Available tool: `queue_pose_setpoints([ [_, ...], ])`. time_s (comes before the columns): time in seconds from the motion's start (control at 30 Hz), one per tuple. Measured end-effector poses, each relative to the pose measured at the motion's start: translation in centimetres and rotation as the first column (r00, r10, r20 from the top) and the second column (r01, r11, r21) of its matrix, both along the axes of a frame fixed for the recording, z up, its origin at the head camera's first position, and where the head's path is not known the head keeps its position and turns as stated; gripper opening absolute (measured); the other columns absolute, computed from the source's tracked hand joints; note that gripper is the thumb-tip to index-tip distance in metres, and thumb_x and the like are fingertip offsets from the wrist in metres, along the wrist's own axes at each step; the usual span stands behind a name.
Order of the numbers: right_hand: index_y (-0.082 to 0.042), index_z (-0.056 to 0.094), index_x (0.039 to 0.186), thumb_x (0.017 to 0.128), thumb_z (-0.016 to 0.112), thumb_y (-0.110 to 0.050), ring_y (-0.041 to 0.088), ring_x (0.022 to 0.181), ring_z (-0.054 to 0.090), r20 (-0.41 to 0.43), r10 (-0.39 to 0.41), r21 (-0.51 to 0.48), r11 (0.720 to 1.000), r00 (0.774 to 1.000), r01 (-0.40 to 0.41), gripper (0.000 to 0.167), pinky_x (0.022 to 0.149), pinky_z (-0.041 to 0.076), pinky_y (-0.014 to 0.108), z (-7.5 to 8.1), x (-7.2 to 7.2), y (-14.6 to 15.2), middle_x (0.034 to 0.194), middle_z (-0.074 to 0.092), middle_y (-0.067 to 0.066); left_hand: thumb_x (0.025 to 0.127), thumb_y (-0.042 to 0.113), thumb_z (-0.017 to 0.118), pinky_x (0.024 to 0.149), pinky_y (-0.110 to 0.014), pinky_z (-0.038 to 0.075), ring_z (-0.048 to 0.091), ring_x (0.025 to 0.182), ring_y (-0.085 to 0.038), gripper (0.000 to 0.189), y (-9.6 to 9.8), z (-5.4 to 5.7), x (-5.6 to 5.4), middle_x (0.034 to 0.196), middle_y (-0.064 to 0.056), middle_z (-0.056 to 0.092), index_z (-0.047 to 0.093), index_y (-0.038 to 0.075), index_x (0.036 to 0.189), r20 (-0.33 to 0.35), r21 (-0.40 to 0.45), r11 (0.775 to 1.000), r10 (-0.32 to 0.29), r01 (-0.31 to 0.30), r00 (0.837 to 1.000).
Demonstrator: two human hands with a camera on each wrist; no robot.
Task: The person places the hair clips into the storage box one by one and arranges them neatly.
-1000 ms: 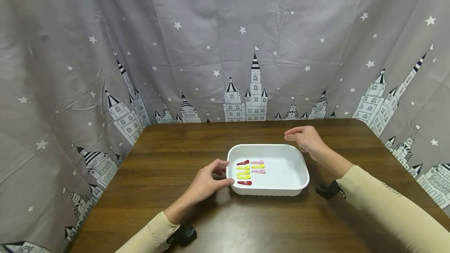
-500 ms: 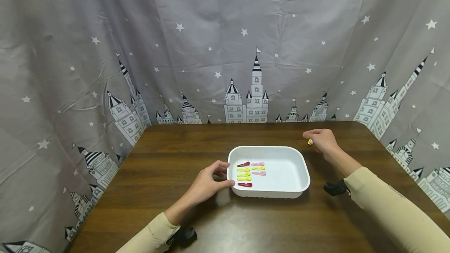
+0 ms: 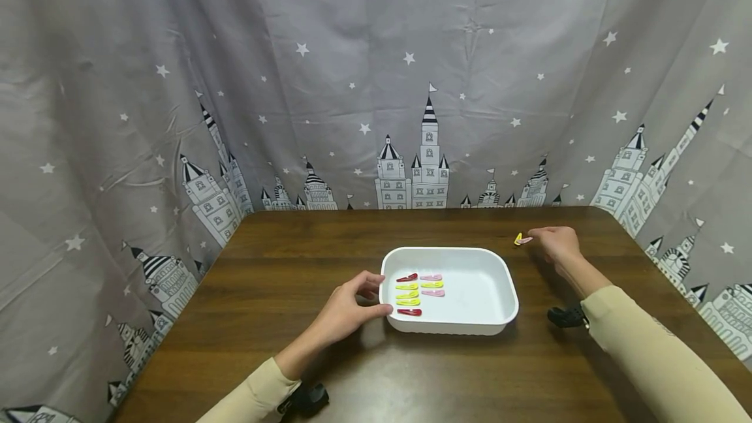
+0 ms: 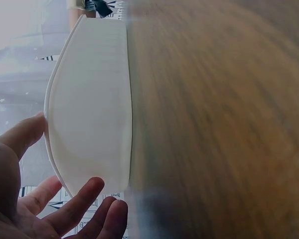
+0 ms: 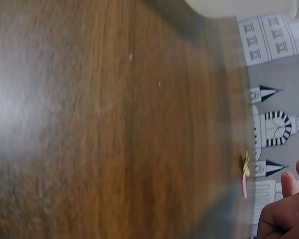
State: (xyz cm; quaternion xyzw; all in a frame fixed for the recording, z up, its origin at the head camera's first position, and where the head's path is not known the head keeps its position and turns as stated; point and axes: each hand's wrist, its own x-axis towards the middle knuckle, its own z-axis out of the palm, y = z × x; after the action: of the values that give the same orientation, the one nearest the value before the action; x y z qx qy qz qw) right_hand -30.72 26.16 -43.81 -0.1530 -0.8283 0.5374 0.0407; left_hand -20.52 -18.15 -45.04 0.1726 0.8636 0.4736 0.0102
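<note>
Snap hair clips lie in two columns in a white tray (image 3: 482,292): a red clip (image 3: 409,312), a dark red clip (image 3: 407,277), several yellow clips (image 3: 407,295) and two pink clips (image 3: 433,293). My left hand (image 3: 352,299) rests at the tray's left end, thumb and fingers spread against its rim and outer wall. Behind the tray's right corner, a yellow clip (image 3: 517,239) and a pink clip (image 3: 525,240) lie together on the table. My right hand (image 3: 558,245) hovers just right of them, fingers bent, nothing visibly held. Contact with the pink clip is unclear.
The brown wooden table (image 3: 282,260) reaches back to a grey curtain (image 3: 329,83) printed with castles and stars. In the right wrist view, a corner of the tray (image 5: 229,7) shows at the top.
My right hand has moved right, from behind the tray's back right corner to beside the loose clips, uncovering them. My left hand has stayed on the tray.
</note>
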Motion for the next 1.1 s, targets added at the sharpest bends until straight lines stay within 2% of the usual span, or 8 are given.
queue_pose_setpoints([
  [0.13, 0.013, 0.064, 0.119, 0.092, 0.065, -0.02, 0.007, 0.041, 0.039, 0.005, -0.031, 0.012, 0.999, 1.0, 0.031, 0.042, 0.042, 0.036, 0.027, -0.7, -0.1, 0.2, 0.053, 0.043, -0.009, 0.08, 0.034, 0.085, 0.091, -0.047, 0.05, 0.068, 0.101, -0.022, 0.056, -0.2, -0.1, 0.1, 0.112, -0.005, 0.072, 0.064, 0.011, 0.126, -0.003, -0.004, 1.0, 0.001, -0.001, 1.0],
  [0.33, 0.011, 0.067, 0.106, 0.089, 0.066, -0.018, 0.01, 0.045, 0.045, 0.022, -0.075, 0.01, 0.997, 0.997, 0.075, 0.033, 0.045, 0.043, 0.027, -1.8, -0.4, 0.5, 0.064, 0.049, -0.004, 0.08, 0.035, 0.085, 0.091, -0.048, 0.05, 0.067, 0.102, -0.022, 0.056, -0.3, 0.0, 0.3, 0.111, -0.003, 0.072, 0.064, 0.011, 0.126, 0.004, -0.006, 1.0, 0.005, -0.005, 1.0],
  [0.43, 0.008, 0.065, 0.099, 0.089, 0.065, -0.017, 0.01, 0.045, 0.046, 0.046, -0.099, 0.007, 0.995, 0.994, 0.099, 0.027, 0.046, 0.044, 0.027, -2.2, -0.6, 0.6, 0.06, 0.046, -0.004, 0.08, 0.036, 0.085, 0.091, -0.047, 0.05, 0.067, 0.102, -0.023, 0.057, -0.2, 0.0, 0.2, 0.113, -0.003, 0.072, 0.064, 0.012, 0.127, -0.002, 0.0, 1.0, -0.002, 0.002, 1.0],
  [0.53, 0.006, 0.062, 0.1, 0.088, 0.065, -0.018, 0.011, 0.045, 0.046, 0.068, -0.115, 0.011, 0.993, 0.991, 0.115, 0.027, 0.045, 0.044, 0.027, -2.3, -0.9, 0.8, 0.057, 0.044, -0.004, 0.08, 0.036, 0.085, 0.09, -0.046, 0.05, 0.067, 0.102, -0.022, 0.057, -0.2, 0.0, 0.1, 0.114, -0.004, 0.072, 0.064, 0.011, 0.127, -0.004, 0.003, 1.0, -0.008, 0.008, 1.0],
  [0.67, 0.007, 0.061, 0.104, 0.089, 0.065, -0.021, 0.012, 0.046, 0.047, 0.088, -0.109, 0.024, 0.994, 0.99, 0.107, 0.032, 0.047, 0.045, 0.028, -2.4, -1.3, 0.9, 0.058, 0.044, -0.004, 0.08, 0.036, 0.085, 0.09, -0.045, 0.05, 0.067, 0.102, -0.021, 0.058, -0.2, 0.0, 0.0, 0.114, -0.005, 0.072, 0.064, 0.011, 0.127, -0.007, 0.002, 1.0, -0.006, 0.006, 1.0],
  [0.87, 0.002, 0.06, 0.098, 0.089, 0.068, -0.024, 0.012, 0.047, 0.046, 0.116, -0.09, 0.021, 0.996, 0.989, 0.088, 0.028, 0.048, 0.046, 0.029, -2.3, -1.9, 0.9, 0.057, 0.042, -0.005, 0.08, 0.036, 0.085, 0.09, -0.045, 0.05, 0.067, 0.101, -0.021, 0.057, -0.1, 0.0, 0.0, 0.115, -0.006, 0.072, 0.064, 0.011, 0.127, -0.009, -0.007, 1.0, 0.001, -0.001, 1.0],
  [1.1, -0.003, 0.064, 0.101, 0.092, 0.068, -0.028, 0.01, 0.048, 0.039, 0.16, -0.035, 0.0, 0.999, 0.987, 0.036, 0.027, 0.046, 0.038, 0.027, -2.5, -2.6, 1.3, 0.055, 0.039, -0.006, 0.08, 0.036, 0.085, 0.091, -0.046, 0.05, 0.067, 0.102, -0.021, 0.057, -0.1, 0.0, 0.0, 0.115, -0.004, 0.072, 0.064, 0.011, 0.127, -0.011, -0.012, 1.0, 0.0, 0.0, 1.0],
])
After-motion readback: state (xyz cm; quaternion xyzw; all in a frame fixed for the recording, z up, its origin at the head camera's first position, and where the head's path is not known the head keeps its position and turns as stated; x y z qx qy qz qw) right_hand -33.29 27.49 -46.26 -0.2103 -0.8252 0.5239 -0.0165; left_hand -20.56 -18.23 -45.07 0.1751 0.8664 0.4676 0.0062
